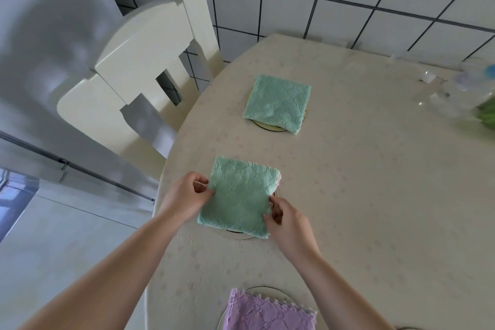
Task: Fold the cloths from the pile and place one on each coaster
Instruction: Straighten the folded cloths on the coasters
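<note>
A folded green cloth (239,197) lies over a round coaster (237,234) near the table's left edge. My left hand (187,197) pinches its left edge and my right hand (284,218) pinches its right edge. Farther back, a second folded green cloth (277,103) covers another coaster (267,126). At the bottom, a folded purple cloth (267,313) lies on a third coaster (265,291). The pile of cloths is out of view.
The table (375,182) has a cream patterned covering. A cream wooden chair (139,67) stands at its left side. Clear plastic items and something green (487,112) sit blurred at the far right. A tiled wall rises behind.
</note>
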Motion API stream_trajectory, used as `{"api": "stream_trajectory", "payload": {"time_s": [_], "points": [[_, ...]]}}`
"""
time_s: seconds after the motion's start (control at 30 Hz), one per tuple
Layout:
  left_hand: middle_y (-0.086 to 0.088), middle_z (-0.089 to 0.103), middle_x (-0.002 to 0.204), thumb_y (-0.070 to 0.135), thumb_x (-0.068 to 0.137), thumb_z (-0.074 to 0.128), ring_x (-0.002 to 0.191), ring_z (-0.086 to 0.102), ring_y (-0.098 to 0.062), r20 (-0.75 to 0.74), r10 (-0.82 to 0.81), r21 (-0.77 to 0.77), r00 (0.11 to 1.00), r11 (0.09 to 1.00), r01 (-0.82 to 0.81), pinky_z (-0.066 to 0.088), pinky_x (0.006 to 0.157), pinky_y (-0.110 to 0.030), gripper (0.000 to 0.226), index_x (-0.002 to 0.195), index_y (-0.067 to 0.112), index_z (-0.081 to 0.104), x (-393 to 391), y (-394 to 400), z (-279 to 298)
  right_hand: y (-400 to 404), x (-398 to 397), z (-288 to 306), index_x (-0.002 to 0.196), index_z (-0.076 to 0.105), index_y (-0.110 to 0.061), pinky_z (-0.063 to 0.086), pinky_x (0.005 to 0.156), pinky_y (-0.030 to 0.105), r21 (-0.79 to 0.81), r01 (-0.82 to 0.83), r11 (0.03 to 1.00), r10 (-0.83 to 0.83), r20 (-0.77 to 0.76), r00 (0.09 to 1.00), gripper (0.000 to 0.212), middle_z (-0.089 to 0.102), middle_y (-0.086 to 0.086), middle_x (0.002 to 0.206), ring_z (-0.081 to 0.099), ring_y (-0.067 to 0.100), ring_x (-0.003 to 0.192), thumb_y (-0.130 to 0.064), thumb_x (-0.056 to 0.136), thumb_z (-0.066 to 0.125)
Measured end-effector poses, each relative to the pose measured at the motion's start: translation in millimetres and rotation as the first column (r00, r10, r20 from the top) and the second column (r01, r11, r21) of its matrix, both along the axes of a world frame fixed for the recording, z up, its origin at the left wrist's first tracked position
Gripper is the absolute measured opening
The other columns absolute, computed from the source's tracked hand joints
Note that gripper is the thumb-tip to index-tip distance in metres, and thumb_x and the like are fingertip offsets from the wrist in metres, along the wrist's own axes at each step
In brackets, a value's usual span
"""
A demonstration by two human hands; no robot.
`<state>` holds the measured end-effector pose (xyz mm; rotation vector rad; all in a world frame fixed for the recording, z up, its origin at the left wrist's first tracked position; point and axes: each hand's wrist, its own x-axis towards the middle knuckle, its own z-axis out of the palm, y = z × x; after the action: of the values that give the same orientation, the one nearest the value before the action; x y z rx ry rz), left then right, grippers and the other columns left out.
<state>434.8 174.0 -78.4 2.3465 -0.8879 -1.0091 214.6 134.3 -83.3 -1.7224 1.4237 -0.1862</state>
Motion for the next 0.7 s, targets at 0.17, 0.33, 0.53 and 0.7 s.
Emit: {"api": "stream_trajectory", "payload": {"time_s": [0.17,0.33,0.53,0.7], "points": [[0.006,0.058,0.081,0.027,0.083,0.064,0.072,0.053,-0.011,-0.032,0.028,-0.037,0.999,0.999,-0.029,0.04,0.062,-0.028,0.016,0.095,0.026,0.054,1,6,-2,4,3,1,0.123,0.056,-0.025,0.048,0.07,0.033,0.02,-0.015,1.0,0.015,0.013,1.0,0.037,0.06,-0.009,0.079,0.06,0.018,0.08,-0.022,0.086,0.058],[0.009,0.058,0.087,0.032,0.085,0.064,0.081,0.056,-0.009,-0.048,0.022,-0.069,0.999,0.997,-0.026,0.04,0.063,-0.022,0.02,0.101,0.027,0.054,2,6,-3,6,-1,-2,0.12,0.057,-0.027,0.041,0.061,0.019,0.02,0.046,0.999,-0.047,0.079,0.996,0.035,0.055,-0.011,0.075,0.052,0.007,0.068,-0.025,0.085,0.063],[0.008,0.06,0.093,0.027,0.088,0.06,0.082,0.056,-0.006,-0.04,0.076,-0.217,0.996,0.973,-0.083,0.037,0.061,-0.016,0.015,0.103,0.025,0.057,0,-27,11,-32,-5,1,0.105,0.059,-0.031,0.039,0.054,0.014,0.035,0.151,0.988,-0.155,0.16,0.975,0.022,0.053,-0.008,0.064,0.048,0.0,0.055,-0.024,0.085,0.063],[0.008,0.058,0.089,0.025,0.088,0.06,0.087,0.055,-0.015,-0.065,0.143,-0.281,0.988,0.947,-0.155,0.039,0.065,-0.024,0.017,0.104,0.021,0.062,-11,-84,15,-91,4,8,0.118,0.057,-0.023,0.039,0.068,0.018,0.006,0.233,0.972,-0.231,0.155,0.961,0.032,0.061,-0.008,0.086,0.056,0.006,0.079,-0.025,0.086,0.06]]}}
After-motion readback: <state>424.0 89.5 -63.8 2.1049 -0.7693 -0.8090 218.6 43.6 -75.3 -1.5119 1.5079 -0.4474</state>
